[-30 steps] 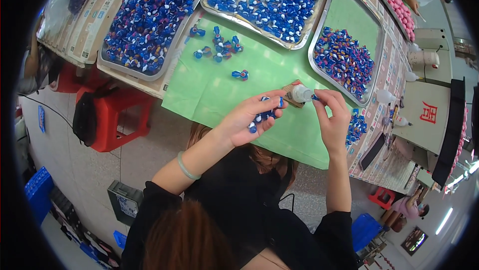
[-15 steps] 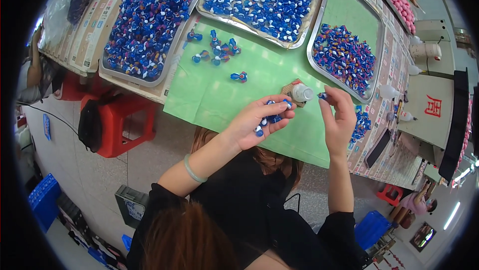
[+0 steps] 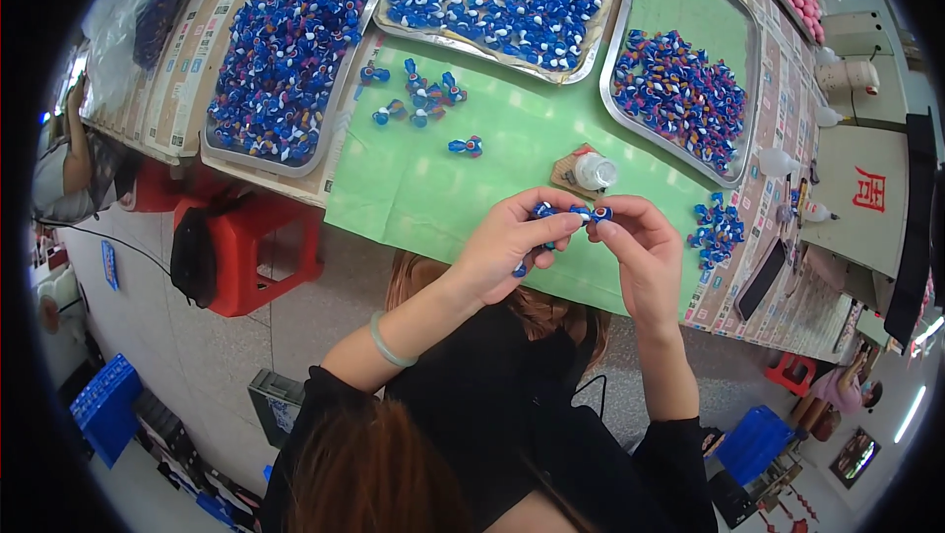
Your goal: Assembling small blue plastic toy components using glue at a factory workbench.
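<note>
Brought right hand (image 3: 647,250), pinching blue bead (image 3: 601,213), away from clear bottle (image 3: 595,174) to left hand (image 3: 500,246), gripping more blue beads (image 3: 542,209), so shifting work from bottle to two-handed bead handling.

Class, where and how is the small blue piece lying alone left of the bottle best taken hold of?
Probably pinch the lone blue piece across its long sides, from above: it lies stretched left to right on the green sheet, apart from the cluster.
</note>
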The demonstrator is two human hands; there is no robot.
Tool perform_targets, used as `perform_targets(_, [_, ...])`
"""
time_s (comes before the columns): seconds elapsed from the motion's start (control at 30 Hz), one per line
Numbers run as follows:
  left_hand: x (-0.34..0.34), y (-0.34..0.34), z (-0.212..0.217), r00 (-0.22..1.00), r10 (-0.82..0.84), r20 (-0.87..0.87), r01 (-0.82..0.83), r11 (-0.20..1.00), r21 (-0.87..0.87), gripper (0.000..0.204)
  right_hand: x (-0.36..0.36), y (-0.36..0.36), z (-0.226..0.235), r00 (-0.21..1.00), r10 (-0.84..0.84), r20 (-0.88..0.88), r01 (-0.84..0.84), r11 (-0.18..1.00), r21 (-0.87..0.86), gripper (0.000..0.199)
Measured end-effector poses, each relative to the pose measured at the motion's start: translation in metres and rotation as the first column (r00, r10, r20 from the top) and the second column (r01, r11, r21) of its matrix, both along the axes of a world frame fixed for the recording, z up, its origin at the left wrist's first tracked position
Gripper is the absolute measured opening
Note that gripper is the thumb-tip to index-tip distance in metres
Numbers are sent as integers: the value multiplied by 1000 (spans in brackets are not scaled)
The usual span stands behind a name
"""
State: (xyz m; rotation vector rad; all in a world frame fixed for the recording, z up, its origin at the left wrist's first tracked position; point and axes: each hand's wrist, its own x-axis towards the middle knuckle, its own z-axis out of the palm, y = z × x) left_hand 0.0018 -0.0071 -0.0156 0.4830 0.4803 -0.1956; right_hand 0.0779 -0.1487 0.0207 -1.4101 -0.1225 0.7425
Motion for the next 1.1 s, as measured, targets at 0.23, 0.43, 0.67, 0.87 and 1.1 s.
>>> perform_targets(0.23, [-5, -5, 8, 961, -3, 276, -203, 672, 712, 12, -11, -2, 8, 925, 52, 376, 0, 990, -138, 16])
perform_targets(0.43, [-7, 2, 14, 934, -67, 350, -217, 672, 708, 12, -19, -5, 9, 922, 11, 388, 21, 997, -79, 19])
perform_targets(0.67, [-9, -1, 7, 943, -94, 318, -177, 668, 723, 14, -22, -5, 7, 839, 47, 542, 34, 990, -138, 24])
perform_targets(0.87, [-4, -2, 6, 979, -201, 17, 201, 967, -157, 20, -28, 0, 10, 806, -49, 589, 108, 992, -65, 45])
perform_targets(1.1, [-8, 15, 3, 970, -237, -51, 242, 939, 242, 12, -14, -4, 7, 655, 99, 749, 100, 971, -216, 48])
